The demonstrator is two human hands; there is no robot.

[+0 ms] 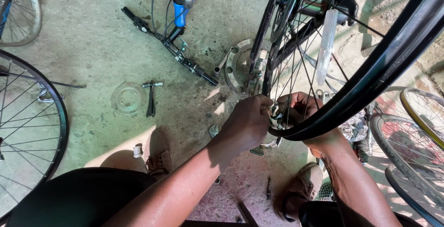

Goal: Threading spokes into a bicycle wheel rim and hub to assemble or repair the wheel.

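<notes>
L hand [247,123] pinched on a spoke at the wheel rim [370,76], R hand [300,111] clamped on rim's inner edge. Keep rim steady w/ R, small turns only.

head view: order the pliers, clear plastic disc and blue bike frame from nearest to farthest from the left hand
From the left hand:
1. Pliers, on the floor to its left.
2. Clear plastic disc, just beyond the pliers, further left.
3. Blue bike frame, up at the top of the view.

spokes [296,65] crowd the hands, open floor [92,51] leftward past pliers [151,98]
</notes>
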